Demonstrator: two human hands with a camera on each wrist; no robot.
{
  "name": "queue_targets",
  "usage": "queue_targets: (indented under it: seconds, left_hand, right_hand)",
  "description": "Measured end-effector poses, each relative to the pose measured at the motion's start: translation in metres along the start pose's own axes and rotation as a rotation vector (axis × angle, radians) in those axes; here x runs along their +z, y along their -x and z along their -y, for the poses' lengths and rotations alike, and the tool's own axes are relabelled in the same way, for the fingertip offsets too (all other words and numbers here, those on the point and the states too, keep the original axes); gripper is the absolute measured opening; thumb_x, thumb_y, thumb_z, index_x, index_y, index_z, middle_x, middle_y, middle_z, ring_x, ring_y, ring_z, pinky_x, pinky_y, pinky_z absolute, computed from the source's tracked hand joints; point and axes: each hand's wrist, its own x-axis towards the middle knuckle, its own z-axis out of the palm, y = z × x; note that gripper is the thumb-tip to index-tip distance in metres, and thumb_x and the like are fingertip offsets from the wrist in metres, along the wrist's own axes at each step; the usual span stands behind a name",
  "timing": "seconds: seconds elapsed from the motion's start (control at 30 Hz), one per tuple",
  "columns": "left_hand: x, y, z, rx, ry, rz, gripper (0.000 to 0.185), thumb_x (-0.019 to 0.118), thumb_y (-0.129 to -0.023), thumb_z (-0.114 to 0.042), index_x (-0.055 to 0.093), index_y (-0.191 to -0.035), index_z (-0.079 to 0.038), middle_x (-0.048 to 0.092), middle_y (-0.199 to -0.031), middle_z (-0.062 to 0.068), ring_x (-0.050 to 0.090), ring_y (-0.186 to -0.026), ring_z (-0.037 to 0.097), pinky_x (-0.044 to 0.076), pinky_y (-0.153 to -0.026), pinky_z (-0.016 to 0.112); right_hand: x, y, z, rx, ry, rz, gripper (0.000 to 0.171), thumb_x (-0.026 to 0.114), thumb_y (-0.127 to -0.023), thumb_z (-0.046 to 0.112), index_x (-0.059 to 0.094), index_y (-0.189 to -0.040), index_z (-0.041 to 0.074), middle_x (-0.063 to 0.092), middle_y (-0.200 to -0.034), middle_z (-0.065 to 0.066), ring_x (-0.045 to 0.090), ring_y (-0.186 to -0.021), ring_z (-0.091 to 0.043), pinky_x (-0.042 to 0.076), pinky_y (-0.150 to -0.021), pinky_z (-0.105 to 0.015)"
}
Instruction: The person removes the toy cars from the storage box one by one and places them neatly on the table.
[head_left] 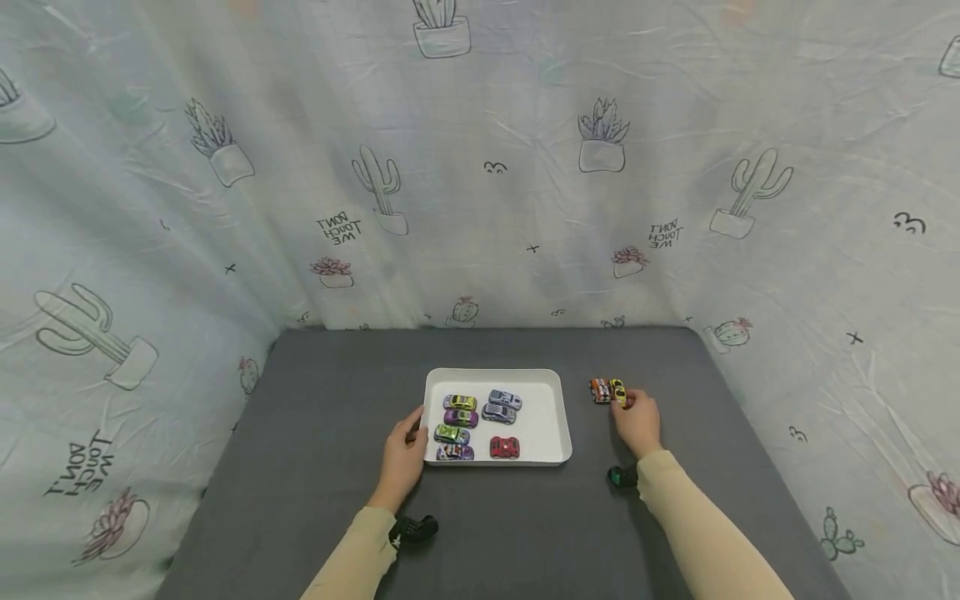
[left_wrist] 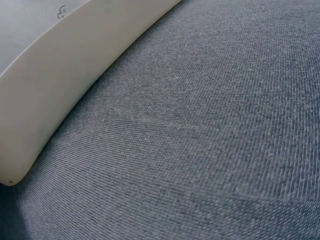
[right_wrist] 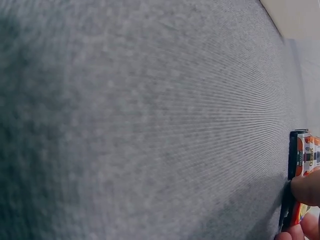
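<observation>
Right hand (head_left: 639, 422) has its fingers curled onto the yellow toy car (head_left: 618, 391), with an orange car (head_left: 600, 390) touching that one on its far side. Left hand (head_left: 405, 454) rests relaxed against the white tray (head_left: 551, 417) edge (seven little cars inside), just right of it.

- Your table cover (left_wrist: 210, 140) is grey woven cloth, matt, and up close you can see the fine ribbed weave.
- The white tray (head_left: 551, 417) looks like smooth plastic with a dull sheen.
- The toy cars (head_left: 480, 421) in it are glossy and painted; can't tell you if they're metal or plastic.
- The backdrop (head_left: 525, 125) is thin printed cloth, matt and creased all over.
</observation>
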Motion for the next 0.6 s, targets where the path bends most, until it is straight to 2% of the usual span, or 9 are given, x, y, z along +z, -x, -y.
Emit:
queue_targets:
  seconds: [0.3,0.47,0.6]
  left_hand:
    - [0.001,0.0,-0.001,0.007,0.004,-0.01,0.041,0.054,-0.1,-0.014,0.052,-0.141,-0.013,0.059,-0.111,0.011,0.059,-0.093,0.019,0.052,-0.077,0.033]
    - [0.002,0.0,0.0,0.014,-0.001,-0.022,0.041,0.055,-0.099,-0.013,0.053,-0.14,-0.012,0.06,-0.11,0.011,0.059,-0.092,0.02,0.053,-0.076,0.033]
    - [0.002,-0.001,0.001,0.013,-0.006,-0.026,0.041,0.054,-0.1,-0.012,0.053,-0.14,-0.012,0.06,-0.11,0.011,0.059,-0.091,0.02,0.053,-0.075,0.031]
  right_hand:
    - [0.001,-0.001,-0.002,0.012,0.008,0.025,0.043,0.057,-0.095,0.016,0.05,-0.128,-0.012,0.052,-0.11,-0.026,0.049,-0.096,-0.036,0.043,-0.078,-0.048]
    - [-0.004,0.004,0.0,0.001,-0.037,0.025,0.047,0.057,-0.096,0.019,0.047,-0.132,-0.01,0.05,-0.116,-0.027,0.05,-0.105,-0.039,0.044,-0.084,-0.051]
    - [-0.008,0.009,0.008,-0.046,-0.09,0.01,0.052,0.059,-0.096,0.026,0.047,-0.135,-0.007,0.049,-0.122,-0.026,0.05,-0.109,-0.037,0.045,-0.087,-0.051]
